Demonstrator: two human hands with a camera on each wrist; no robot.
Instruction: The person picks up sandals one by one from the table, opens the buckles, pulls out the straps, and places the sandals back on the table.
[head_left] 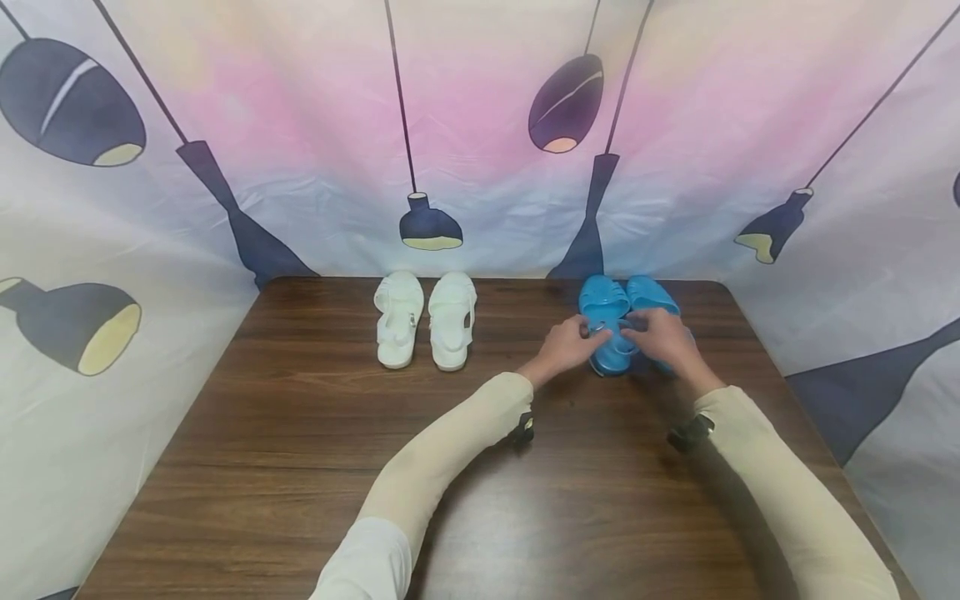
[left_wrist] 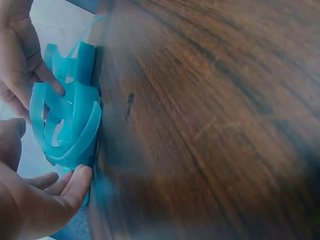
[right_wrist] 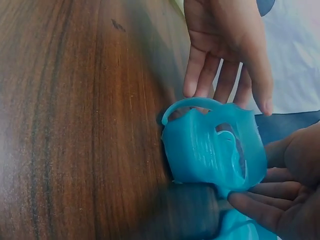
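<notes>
two blue sandals [head_left: 604, 297] sit side by side near the far edge of the brown wood worktop [head_left: 480, 483], right of the middle, with their toes to the back. they stand flat, very close together. the left hand [head_left: 562, 343] is at the left side of the left blue sandal. its fingers [left_wrist: 75, 185] are almost straight and touch that sandal, and the thumb is held wide from them. the right hand [head_left: 666, 337] is on the other side and hides part of the right blue sandal. its fingers [right_wrist: 257, 206] are mostly straight too, and their tips touch the blue plastic where the two meet. two white sandals [head_left: 399, 293] stand at the far edge, left of the middle, with a small gap between them. both arms wear long cream sleeves [head_left: 457, 442]. behind hangs a pink and blue cloth [head_left: 495, 100] with dark lamps [head_left: 429, 222] on it.
</notes>
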